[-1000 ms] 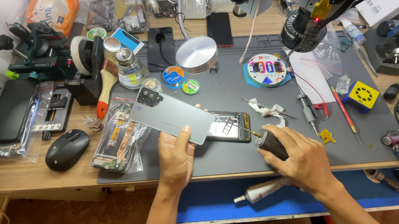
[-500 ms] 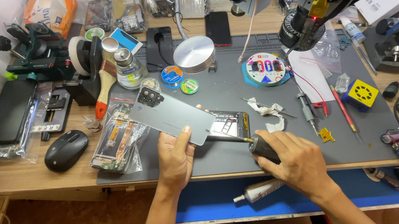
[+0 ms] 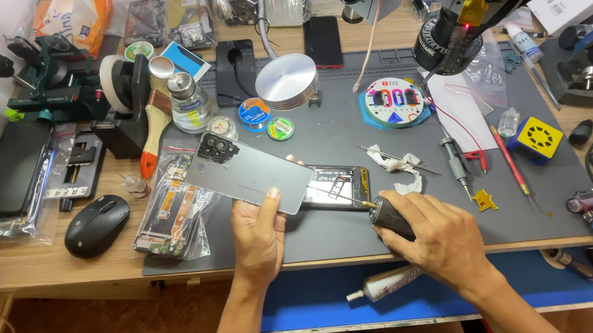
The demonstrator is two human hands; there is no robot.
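My left hand [image 3: 258, 235] grips the near edge of a grey phone back cover [image 3: 247, 173] with a camera cluster at its far left corner, held tilted above the grey work mat [image 3: 353, 131]. Under the cover's right end lies an opened phone body [image 3: 336, 189] with its inner parts showing. My right hand [image 3: 438, 235] is closed around a black-handled screwdriver [image 3: 389, 219], whose tip touches the phone body's near right corner.
A black mouse [image 3: 96, 226], bagged phone parts [image 3: 168, 215] and a brush [image 3: 154, 128] lie left. A round metal disc [image 3: 287, 81], a round screw tray [image 3: 393, 102], a microscope head [image 3: 449, 41], screwdrivers [image 3: 508, 160] and a yellow cube [image 3: 534, 137] sit behind and right. A glue tube [image 3: 386, 282] lies near me.
My right hand with the screwdriver has moved left and forward, bringing the tip onto the phone body's corner. The left hand still holds the back cover in about the same place.
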